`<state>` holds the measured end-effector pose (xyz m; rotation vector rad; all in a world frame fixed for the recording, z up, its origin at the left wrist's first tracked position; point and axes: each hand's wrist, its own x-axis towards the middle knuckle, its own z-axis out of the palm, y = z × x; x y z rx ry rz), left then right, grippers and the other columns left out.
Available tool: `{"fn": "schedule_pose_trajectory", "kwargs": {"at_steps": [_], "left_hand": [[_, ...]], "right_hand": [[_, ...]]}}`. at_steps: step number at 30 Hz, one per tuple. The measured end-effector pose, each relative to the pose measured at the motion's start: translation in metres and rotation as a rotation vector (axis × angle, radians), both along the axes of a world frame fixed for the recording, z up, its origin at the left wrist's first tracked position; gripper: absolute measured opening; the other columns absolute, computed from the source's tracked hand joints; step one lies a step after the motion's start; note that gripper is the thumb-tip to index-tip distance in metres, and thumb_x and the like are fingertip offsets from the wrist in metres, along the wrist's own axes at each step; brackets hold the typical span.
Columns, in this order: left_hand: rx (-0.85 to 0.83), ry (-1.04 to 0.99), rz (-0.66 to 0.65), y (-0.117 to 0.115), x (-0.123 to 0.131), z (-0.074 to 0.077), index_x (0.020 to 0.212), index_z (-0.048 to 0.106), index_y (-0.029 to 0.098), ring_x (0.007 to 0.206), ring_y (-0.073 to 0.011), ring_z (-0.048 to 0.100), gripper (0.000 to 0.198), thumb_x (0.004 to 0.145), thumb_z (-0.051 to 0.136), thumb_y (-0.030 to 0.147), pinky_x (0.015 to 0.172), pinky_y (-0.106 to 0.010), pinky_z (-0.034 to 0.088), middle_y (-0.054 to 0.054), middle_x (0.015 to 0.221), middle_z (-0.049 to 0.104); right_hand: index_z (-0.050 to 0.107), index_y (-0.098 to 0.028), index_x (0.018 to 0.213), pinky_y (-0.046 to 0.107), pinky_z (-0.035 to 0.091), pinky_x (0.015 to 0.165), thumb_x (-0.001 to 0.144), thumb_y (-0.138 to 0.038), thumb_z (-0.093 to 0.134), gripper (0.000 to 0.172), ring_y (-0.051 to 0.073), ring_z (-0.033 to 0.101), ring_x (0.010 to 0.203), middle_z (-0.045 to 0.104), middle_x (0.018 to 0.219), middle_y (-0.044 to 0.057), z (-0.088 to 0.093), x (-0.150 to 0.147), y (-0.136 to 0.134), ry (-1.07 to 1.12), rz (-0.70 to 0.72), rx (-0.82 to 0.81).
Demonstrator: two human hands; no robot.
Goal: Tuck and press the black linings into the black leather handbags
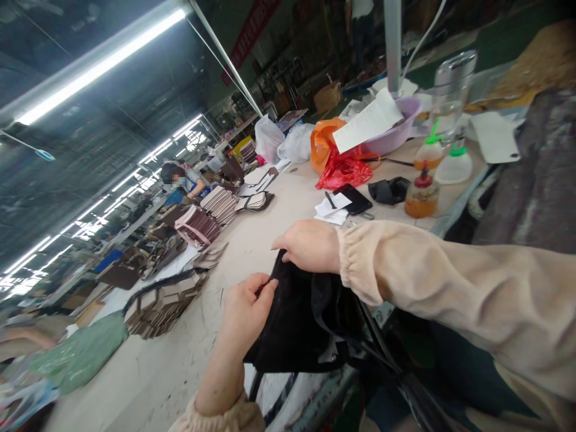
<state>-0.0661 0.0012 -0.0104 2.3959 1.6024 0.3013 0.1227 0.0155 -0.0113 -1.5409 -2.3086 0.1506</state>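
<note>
A black bag [297,324] with dark straps lies at the near edge of the worktable, partly over my lap. My left hand [247,309] pinches its upper left edge between thumb and fingers. Farther along that same edge, my right hand [310,245] is closed on the black material, its fingertips partly turned from view. Dark straps [375,339] trail from the bag toward the lower right. Beyond my right hand lie a black phone [353,199], white paper slips [333,205] and a crumpled dark piece [389,191].
Squeeze bottles, one with a red cap [422,195], stand on the right. Red [344,171] and orange bags lie near a purple basin [407,123]. Stacked pieces [164,303] and a green plastic bag [83,351] line the left of the table [175,360]. Another person [189,180] sits farther back.
</note>
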Motion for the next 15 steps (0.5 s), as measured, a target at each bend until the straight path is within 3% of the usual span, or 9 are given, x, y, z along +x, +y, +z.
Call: {"fn": "schedule_pose_trajectory", "kwargs": {"at_steps": [15], "left_hand": [[-0.041, -0.036, 0.004, 0.0007, -0.0006, -0.0023, 0.066, 0.056, 0.019, 0.054, -0.0120, 0.046, 0.028, 0.083, 0.046, 0.040, 0.052, -0.022, 0.033, 0.004, 0.054, 0.049]], "right_hand": [[0.069, -0.027, 0.102, 0.028, 0.042, 0.063, 0.081, -0.033, 0.054, 0.026, 0.021, 0.063, 0.085, 0.070, 0.090, 0.006, 0.0007, -0.0001, 0.0018, -0.025, -0.017, -0.010]]}}
